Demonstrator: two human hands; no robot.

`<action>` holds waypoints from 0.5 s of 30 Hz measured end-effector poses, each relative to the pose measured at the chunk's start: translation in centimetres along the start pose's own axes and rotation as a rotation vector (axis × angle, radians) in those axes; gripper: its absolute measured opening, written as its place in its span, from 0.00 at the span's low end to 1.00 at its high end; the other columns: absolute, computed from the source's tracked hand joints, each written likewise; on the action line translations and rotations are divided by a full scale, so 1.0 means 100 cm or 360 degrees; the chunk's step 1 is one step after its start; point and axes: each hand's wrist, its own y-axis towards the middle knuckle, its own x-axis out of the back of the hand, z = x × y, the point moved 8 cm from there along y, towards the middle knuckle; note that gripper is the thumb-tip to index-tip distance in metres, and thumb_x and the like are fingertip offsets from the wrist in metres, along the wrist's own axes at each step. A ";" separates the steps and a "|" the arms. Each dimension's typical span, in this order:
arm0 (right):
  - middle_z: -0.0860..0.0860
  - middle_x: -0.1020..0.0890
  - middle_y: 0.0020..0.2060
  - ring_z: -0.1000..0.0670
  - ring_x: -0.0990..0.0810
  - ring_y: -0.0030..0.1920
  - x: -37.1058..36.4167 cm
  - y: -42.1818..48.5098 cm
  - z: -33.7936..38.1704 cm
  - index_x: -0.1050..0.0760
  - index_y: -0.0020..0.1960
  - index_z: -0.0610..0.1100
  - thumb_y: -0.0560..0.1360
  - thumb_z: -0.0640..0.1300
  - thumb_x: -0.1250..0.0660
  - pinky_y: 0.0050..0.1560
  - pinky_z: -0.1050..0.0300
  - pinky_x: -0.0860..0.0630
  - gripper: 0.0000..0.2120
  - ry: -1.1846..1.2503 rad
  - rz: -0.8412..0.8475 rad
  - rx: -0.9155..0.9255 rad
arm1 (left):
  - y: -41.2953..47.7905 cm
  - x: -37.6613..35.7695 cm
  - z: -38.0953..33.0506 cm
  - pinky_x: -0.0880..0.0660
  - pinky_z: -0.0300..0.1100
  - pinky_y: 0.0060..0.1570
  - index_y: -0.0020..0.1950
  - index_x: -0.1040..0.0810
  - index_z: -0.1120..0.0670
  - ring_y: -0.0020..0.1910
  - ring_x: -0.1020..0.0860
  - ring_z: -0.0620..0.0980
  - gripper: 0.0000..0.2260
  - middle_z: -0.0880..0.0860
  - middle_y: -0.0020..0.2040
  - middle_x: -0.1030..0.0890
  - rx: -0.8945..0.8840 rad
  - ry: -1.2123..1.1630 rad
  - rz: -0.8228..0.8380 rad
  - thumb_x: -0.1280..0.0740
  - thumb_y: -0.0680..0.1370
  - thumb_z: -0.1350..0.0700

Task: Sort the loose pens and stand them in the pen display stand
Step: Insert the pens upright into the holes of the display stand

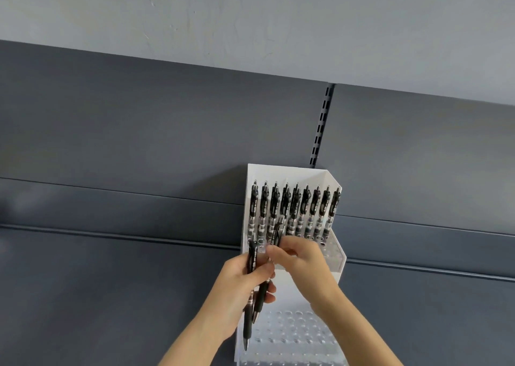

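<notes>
I see right hand [303, 265] pinching one pen [278, 227], cap above its fingers, over the pen display stand [338, 257] – left hand [239, 285] clenches spare pens [247, 326]. Risks: tip misses a hole, knuckles knock the filled row [295, 209] beyond the fingers — or the bundle slips

Well above our fingers [278, 253] we see a pale grey wall [250, 17], scuffed in places. Dark grey panels [139, 120] spread behind and to both sides of the fingers. A slotted metal rail [322, 126] stands upright between two panels, above the fingers and slightly right.
</notes>
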 end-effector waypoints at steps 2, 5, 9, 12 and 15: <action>0.41 0.25 0.30 0.53 0.30 0.34 0.003 0.001 -0.003 0.27 0.33 0.39 0.76 0.42 0.35 0.37 0.63 0.33 0.14 0.0103 0.0023 -0.0058 | 0.001 -0.001 0.002 0.22 0.43 0.37 0.49 0.20 0.61 0.33 0.21 0.51 0.05 0.55 0.35 0.21 0.0042 -0.0043 0.0005 0.36 0.77 0.63; 0.40 0.31 0.29 0.51 0.34 0.35 0.006 0.002 -0.006 0.30 0.31 0.39 0.76 0.42 0.36 0.39 0.57 0.36 0.16 0.0095 0.0031 -0.0069 | 0.002 -0.003 0.001 0.21 0.45 0.39 0.49 0.21 0.61 0.34 0.20 0.52 0.05 0.55 0.34 0.21 0.0030 -0.0003 -0.0018 0.36 0.77 0.64; 0.51 0.34 0.25 0.53 0.37 0.29 0.013 0.003 -0.006 0.30 0.30 0.42 0.74 0.43 0.34 0.33 0.61 0.39 0.15 -0.0081 -0.0027 -0.0024 | 0.006 -0.007 -0.003 0.20 0.44 0.40 0.49 0.21 0.60 0.35 0.19 0.51 0.05 0.54 0.34 0.20 -0.0023 0.0102 -0.0070 0.36 0.78 0.62; 0.46 0.27 0.27 0.50 0.32 0.29 0.035 0.011 -0.005 0.26 0.35 0.36 0.76 0.42 0.35 0.34 0.57 0.36 0.13 -0.0191 -0.0172 0.0017 | 0.010 0.000 -0.005 0.25 0.38 0.33 0.49 0.22 0.58 0.31 0.23 0.46 0.08 0.52 0.34 0.22 -0.0083 0.0378 -0.0167 0.38 0.79 0.56; 0.38 0.19 0.34 0.42 0.24 0.34 0.073 0.019 0.000 0.25 0.40 0.33 0.76 0.40 0.37 0.35 0.56 0.32 0.11 -0.0237 -0.0496 0.0089 | 0.012 0.009 -0.009 0.41 0.36 0.23 0.49 0.27 0.59 0.23 0.38 0.43 0.11 0.49 0.28 0.33 -0.0174 0.0594 -0.0226 0.41 0.80 0.51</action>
